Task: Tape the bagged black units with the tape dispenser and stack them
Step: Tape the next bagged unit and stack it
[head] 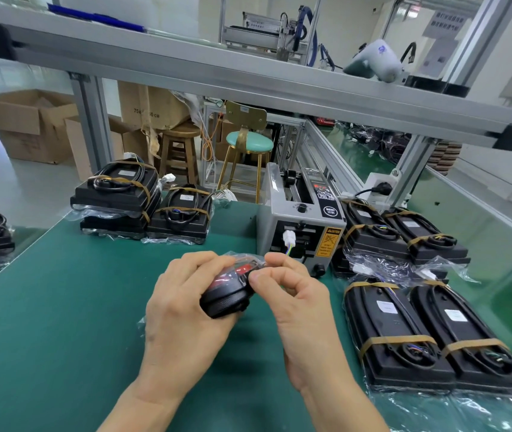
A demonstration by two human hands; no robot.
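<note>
Left hand [183, 300] grips a bagged black unit [226, 294] above the green surface [61, 307], fingers curled round it. Right hand [292, 294] pinches the bag's plastic at the unit's top edge. Tape dispenser [301, 219] stands just behind; taped units [435, 335] lie stacked to the right and far left.

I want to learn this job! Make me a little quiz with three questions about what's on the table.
1. True or false: the left hand holds a bagged black unit.
2. What does the right hand pinch? A) the unit's bag B) a stool C) a cardboard box
3. Fill in: the tape dispenser stands on the ____ mat.

Key: 1 true; 2 A; 3 green.
</note>
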